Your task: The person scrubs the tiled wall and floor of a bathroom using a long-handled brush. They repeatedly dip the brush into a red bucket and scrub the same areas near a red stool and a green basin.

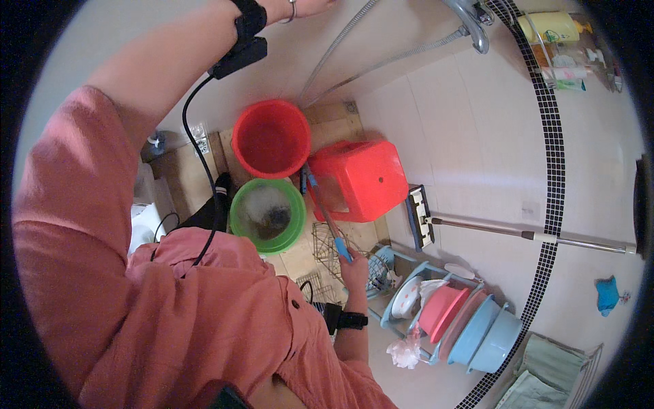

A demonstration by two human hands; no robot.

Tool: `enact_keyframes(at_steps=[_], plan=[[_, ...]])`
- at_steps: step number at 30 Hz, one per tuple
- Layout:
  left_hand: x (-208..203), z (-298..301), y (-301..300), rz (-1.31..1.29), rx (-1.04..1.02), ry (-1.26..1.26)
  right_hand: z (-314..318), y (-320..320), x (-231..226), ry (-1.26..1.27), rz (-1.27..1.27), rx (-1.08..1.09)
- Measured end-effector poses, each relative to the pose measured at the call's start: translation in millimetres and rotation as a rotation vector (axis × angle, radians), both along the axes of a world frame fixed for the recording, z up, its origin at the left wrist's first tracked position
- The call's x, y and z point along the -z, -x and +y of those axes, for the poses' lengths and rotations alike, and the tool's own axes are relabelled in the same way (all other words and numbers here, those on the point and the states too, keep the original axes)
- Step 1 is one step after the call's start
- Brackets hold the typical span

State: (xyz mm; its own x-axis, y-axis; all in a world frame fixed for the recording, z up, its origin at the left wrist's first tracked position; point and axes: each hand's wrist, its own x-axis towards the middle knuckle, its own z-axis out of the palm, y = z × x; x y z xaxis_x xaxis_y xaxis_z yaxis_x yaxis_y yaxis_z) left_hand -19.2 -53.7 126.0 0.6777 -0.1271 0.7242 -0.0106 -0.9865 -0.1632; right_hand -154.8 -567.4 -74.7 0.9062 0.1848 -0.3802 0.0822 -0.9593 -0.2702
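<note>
My right hand (354, 269) is shut on the blue handle of a long thin tool (323, 208). Its shaft runs up and left, and its far end lies between the green bucket (267, 215) and the red plastic stool (361, 180). The green bucket holds murky water with something dark in it. Beside it stands a red bucket (271, 138), which looks empty. My left arm is raised to the top edge. Only the wrist and part of my left hand (300, 8), wearing a ring, show there, near the shower hoses (381, 61); its fingers are cut off.
A wire rack (330, 249) lies on the wooden floor boards below the stool. A flat mop (419, 218) with a metal pole leans along the tiled wall. A blue rack (409, 327) holds pink and blue basins. A tap (470, 20) and a shelf of bottles (558, 41) are at top right.
</note>
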Motion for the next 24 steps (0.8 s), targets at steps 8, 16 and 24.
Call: enact_keyframes(at_steps=[8, 16, 24], plan=[[-7, 31, -48, -0.065, -0.055, -0.252, 33, -45, 54, -0.44, 0.041, 0.365], [3, 39, -61, -0.114, -0.077, -0.316, 105, -156, 85, -0.701, 0.471, 0.738], [20, 57, -72, -0.198, -0.014, -0.361, 157, -280, 167, -0.882, 0.529, 0.696]])
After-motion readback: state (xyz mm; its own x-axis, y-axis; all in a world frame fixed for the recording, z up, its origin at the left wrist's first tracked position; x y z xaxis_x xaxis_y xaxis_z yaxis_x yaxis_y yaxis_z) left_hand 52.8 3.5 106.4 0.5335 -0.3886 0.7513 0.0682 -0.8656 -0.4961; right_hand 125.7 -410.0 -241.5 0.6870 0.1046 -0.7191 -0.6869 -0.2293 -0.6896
